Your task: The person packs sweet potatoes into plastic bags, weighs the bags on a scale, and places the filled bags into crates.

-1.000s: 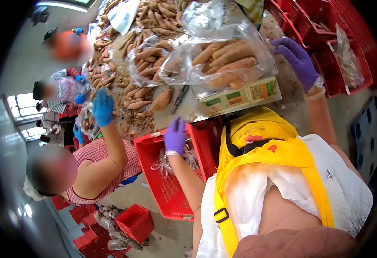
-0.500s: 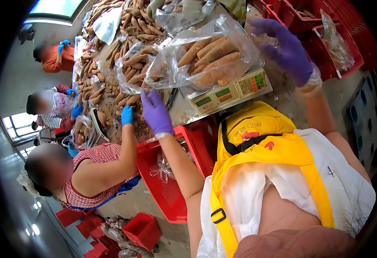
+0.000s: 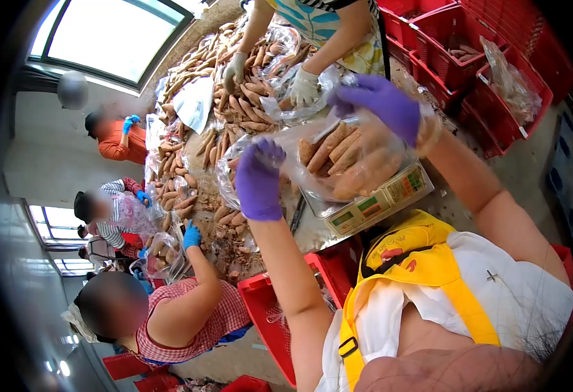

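At the near edge of a grey metal table (image 3: 309,240), I see a clear plastic bag (image 3: 359,163) of long, brown, tapering roots (image 3: 329,147) on the platform of a pale weighing scale with green displays (image 3: 378,199). My left hand, in a purple glove (image 3: 260,179), is at the bag's left side, fingers bent inward; I cannot tell whether they grip the film. My right hand, gloved alike (image 3: 385,108), is above the bag's far side, fingers curled toward its upper edge; they are blurred, so I cannot tell whether they grasp it.

Just left of the scale lies a slim black tool (image 3: 297,212). More roots are heaped beyond, with a white sheet (image 3: 193,103) on top. Across the table, a co-worker's two white-gloved hands (image 3: 304,88) are among roots and plastic. To my left, another worker's blue-gloved hand (image 3: 192,235) is over the table. A red plastic crate (image 3: 254,282) is below my left forearm; red slatted crates (image 3: 453,39) are at the far right.
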Available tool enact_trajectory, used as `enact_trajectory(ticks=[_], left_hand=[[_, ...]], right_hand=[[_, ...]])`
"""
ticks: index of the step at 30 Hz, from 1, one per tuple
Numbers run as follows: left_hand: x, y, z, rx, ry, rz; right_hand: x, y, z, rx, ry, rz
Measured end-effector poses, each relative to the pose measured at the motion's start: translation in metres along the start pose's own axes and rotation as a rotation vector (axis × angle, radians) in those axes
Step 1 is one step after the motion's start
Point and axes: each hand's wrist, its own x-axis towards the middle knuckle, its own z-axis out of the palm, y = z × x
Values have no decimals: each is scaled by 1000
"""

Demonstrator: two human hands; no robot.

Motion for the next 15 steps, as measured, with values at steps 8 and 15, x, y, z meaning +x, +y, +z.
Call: enact_trajectory(ticks=[8, 15], left_hand=[[14, 42, -10, 134, 0, 34], [-17, 10, -72, 258, 311, -60]], right_hand=[[30, -22, -11, 8, -24, -128], [15, 36, -32, 97, 115, 108]])
